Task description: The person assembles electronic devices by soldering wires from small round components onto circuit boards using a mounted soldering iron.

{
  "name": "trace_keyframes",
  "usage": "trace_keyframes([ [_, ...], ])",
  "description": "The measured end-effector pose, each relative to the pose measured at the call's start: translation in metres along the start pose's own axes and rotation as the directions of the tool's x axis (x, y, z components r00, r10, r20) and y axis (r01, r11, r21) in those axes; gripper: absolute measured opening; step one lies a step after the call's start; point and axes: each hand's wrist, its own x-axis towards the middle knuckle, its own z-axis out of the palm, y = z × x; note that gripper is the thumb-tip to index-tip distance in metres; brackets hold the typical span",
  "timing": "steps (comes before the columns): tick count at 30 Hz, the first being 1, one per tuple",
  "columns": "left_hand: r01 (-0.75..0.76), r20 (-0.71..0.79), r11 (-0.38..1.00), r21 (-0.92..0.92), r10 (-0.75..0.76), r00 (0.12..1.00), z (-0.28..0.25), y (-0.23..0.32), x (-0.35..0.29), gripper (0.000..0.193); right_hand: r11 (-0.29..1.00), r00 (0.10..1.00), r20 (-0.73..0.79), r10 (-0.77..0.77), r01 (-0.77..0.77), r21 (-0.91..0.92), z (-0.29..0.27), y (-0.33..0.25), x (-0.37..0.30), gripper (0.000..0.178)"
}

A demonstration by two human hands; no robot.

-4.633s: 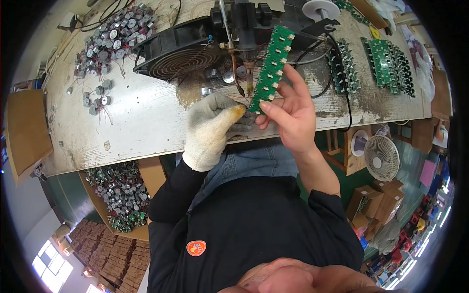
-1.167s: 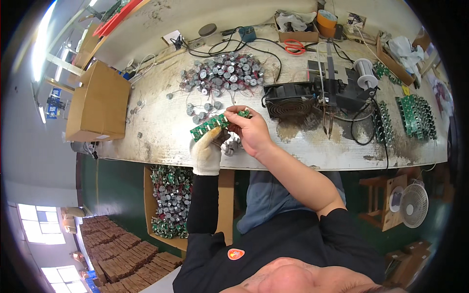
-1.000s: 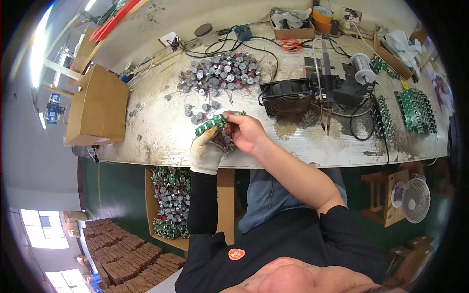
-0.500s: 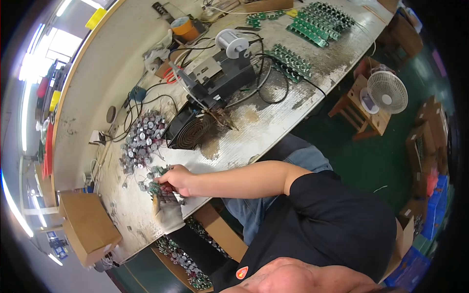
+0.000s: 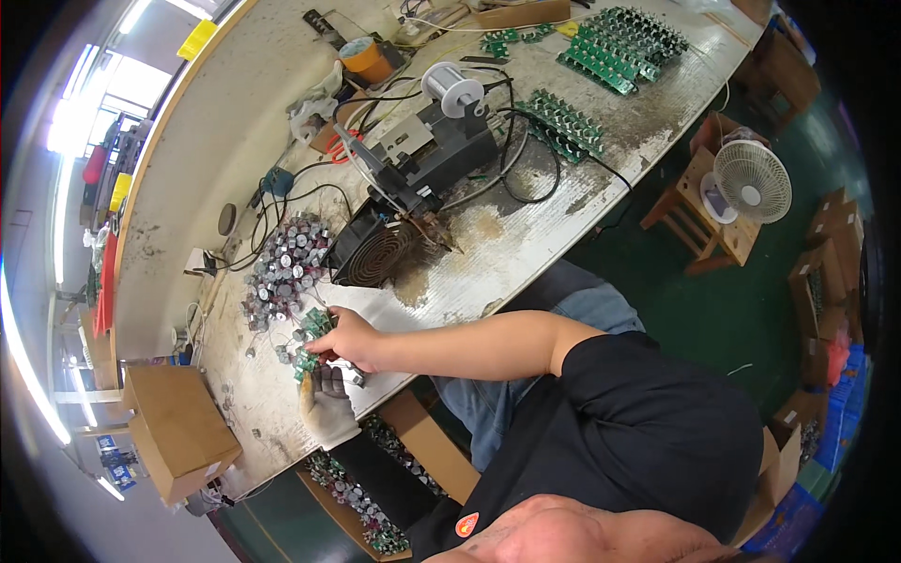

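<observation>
My right hand (image 5: 353,340), bare, is closed on a strip of small green circuit boards (image 5: 315,325) with its thumb and fingers. My left hand (image 5: 325,411) wears a pale glove with dark fingers. Its fingers are curled at the lower end of the same boards, its thumb against their edge; part of this grip is hidden. Just beyond the hands lies a heap of small round silver parts (image 5: 289,263) with reddish wires. A few similar round parts lie by the boards.
A black soldering machine (image 5: 422,155) with a white wire spool (image 5: 452,89) and a round-grilled fan (image 5: 380,253) stands beyond my right arm. Finished-looking green boards (image 5: 619,52) lie farther off. A cardboard box (image 5: 178,427) sits left; an open carton (image 5: 427,441) of parts is below the table edge.
The circuit boards between my hands have turned, showing more green surface. My right hand has shifted slightly, and the whole view has moved a little to the right.
</observation>
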Motion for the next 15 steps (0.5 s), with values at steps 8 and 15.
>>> trace_keyframes([
  [8,-0.123,0.017,0.976,0.180,0.121,0.992,0.009,-0.008,0.002,0.030,0.995,1.000,0.008,-0.005,0.006,-0.105,-0.002,-0.003,-0.003,0.048],
  [15,0.054,0.112,0.997,-0.061,-0.047,0.993,0.000,-0.005,0.008,0.028,0.978,0.976,0.096,0.196,-0.202,0.055,-0.007,-0.003,0.004,0.046],
])
